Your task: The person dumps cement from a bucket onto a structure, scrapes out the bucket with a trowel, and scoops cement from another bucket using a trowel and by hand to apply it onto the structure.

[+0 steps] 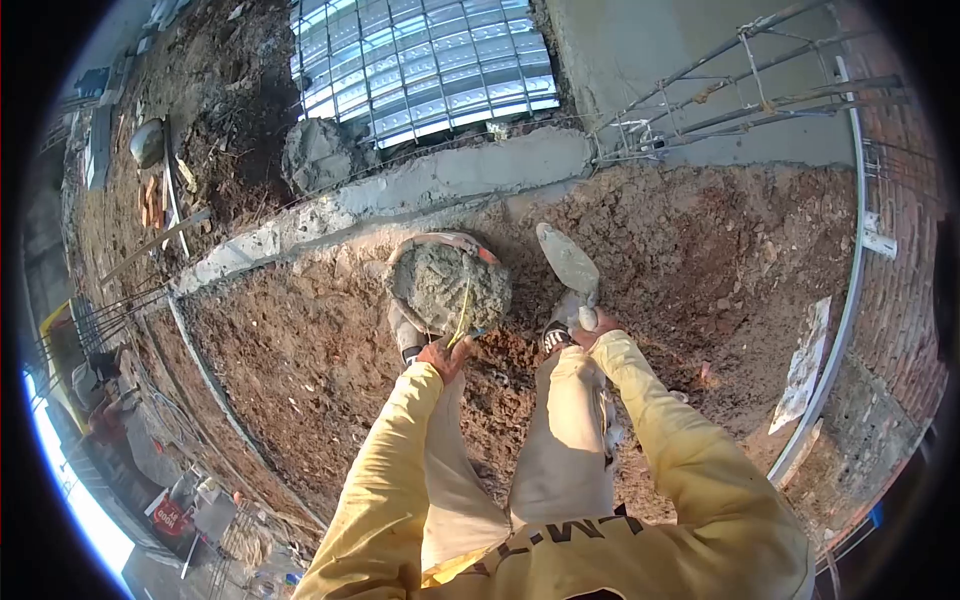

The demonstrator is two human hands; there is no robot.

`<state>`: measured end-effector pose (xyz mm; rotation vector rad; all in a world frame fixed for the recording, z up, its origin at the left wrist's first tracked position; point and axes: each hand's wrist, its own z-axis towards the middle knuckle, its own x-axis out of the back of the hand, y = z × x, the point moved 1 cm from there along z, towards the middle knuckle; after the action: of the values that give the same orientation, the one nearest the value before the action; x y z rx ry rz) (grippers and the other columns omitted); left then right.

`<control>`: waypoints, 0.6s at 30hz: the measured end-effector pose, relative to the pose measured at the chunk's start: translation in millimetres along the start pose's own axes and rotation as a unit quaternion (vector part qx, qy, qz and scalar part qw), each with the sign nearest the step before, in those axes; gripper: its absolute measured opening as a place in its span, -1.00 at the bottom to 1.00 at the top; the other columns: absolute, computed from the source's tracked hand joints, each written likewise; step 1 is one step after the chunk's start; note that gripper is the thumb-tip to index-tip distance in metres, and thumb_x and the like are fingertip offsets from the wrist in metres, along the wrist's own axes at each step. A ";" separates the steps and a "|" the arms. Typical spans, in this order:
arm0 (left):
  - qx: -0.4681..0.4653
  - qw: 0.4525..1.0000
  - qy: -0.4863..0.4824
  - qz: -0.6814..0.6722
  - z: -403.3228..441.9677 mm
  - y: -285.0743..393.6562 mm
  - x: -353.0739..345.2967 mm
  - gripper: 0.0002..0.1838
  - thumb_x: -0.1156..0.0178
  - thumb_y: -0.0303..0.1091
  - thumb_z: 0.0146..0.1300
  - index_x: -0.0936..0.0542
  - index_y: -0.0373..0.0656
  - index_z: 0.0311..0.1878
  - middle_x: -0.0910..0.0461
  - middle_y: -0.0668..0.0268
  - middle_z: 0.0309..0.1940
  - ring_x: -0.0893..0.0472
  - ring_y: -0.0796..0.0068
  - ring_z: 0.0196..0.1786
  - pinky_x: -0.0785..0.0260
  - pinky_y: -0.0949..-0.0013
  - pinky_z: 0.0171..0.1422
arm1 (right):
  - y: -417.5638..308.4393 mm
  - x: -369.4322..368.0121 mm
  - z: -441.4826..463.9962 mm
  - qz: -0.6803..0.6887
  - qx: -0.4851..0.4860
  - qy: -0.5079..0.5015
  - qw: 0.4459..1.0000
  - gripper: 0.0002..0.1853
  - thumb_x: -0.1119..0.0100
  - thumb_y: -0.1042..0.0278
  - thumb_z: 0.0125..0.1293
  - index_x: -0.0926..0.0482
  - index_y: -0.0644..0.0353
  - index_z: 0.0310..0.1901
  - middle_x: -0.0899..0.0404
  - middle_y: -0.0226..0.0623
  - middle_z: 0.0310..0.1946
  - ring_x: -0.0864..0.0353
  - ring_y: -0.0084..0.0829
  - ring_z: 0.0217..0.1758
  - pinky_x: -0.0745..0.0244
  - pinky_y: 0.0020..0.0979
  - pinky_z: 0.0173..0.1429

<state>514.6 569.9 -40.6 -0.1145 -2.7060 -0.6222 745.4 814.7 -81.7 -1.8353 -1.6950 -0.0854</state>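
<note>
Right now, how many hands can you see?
2: the left hand at the near edge of the bucket of grey mix, the right hand holding the trowel.

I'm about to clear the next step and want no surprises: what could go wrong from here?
The grey mix is heaped up in the bucket, so tilting it could spill some. The soil underfoot looks lumpy, so the bucket or a foot might shift. The right hand holds the trowel close to the right shoe, so a careless swing might knock it.
</note>
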 end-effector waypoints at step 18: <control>-0.004 0.936 0.195 -0.292 88.1 -83.1 109.7 -0.62 -0.06 -0.05 0.34 -0.61 -0.21 -0.15 -0.57 0.24 -0.48 -0.45 0.46 -0.40 -0.35 0.33 -0.19 | -84.8 -120.7 -28.4 -0.208 -0.072 -0.021 0.975 -0.43 -0.15 0.08 0.10 -0.34 0.12 0.14 -0.51 0.19 -0.13 -0.55 0.02 -0.09 -0.43 -0.04 -0.06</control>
<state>370.5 533.4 -108.4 0.7575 -2.3270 -0.7208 657.4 693.0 -79.6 -1.5598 -2.1297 -0.3525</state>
